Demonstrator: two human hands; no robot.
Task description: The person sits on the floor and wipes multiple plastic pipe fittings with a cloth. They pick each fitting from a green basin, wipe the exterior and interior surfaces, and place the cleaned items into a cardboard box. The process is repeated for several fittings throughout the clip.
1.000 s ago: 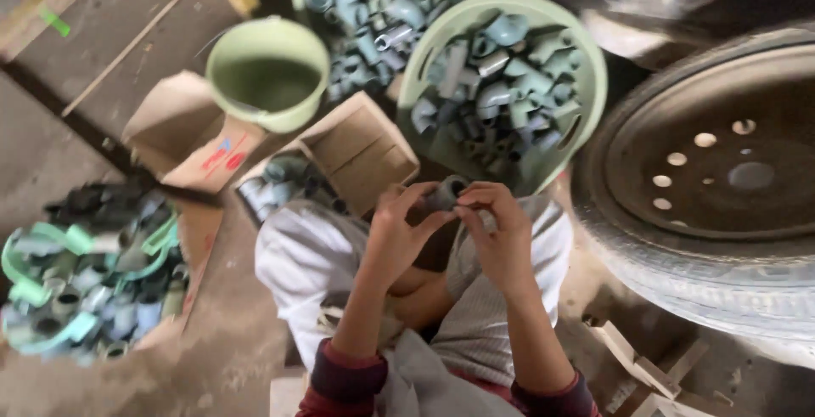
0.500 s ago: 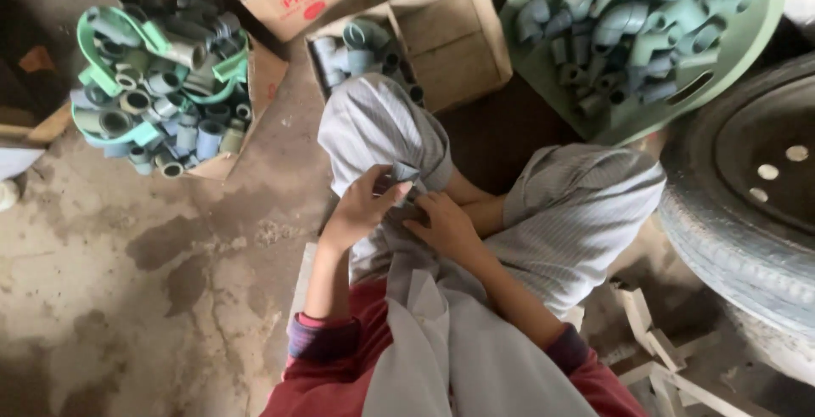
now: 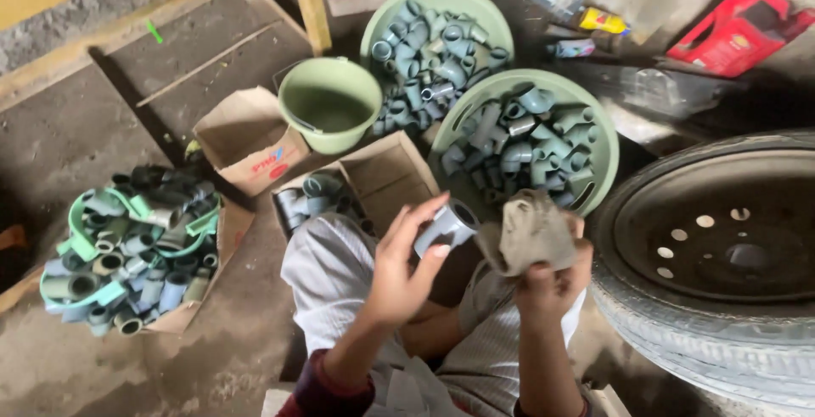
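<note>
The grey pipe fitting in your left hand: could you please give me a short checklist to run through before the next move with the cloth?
1. Left hand grips the grey pipe fitting: ok, fingers wrap its side.
2. Right hand holds the cloth: ok, bunched above the fist.
3. Cloth touching the fitting: cannot tell, they sit close side by side.
4. Open end of the fitting unobstructed: ok, the dark bore shows.
5. Cardboard box with fittings within reach: ok, just ahead of the knees.
6. Green basin of fittings steady: ok, it rests beside the tyre.
</note>
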